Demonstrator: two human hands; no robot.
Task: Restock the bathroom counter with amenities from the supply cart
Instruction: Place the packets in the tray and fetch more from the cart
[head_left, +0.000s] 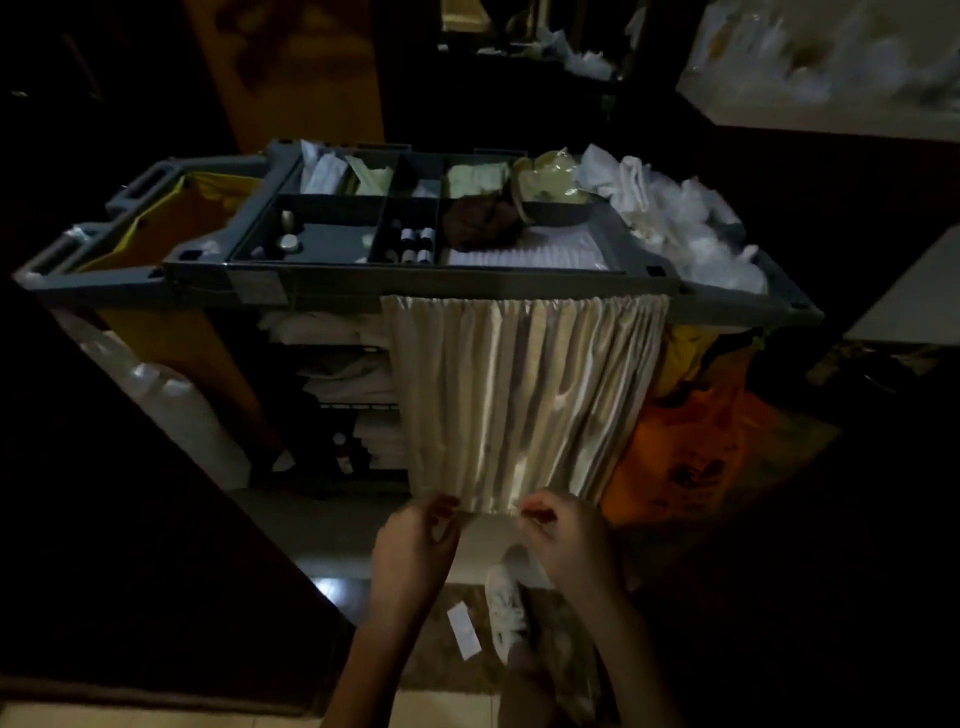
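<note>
Low in the dim view, the left hand (415, 540) and right hand (566, 535) each have curled fingers and pinch opposite ends of what seems to be a small white flat packet (485, 538) between them. Just above the hands hangs the cream satin pleated curtain (519, 395) of the grey plastic supply cart (415, 288), and farther above, its top tray holds small dark white-capped bottles (415, 241). Below the hands, a white paper slip (464, 630) lies on the floor beside a white shoe (506, 608).
</note>
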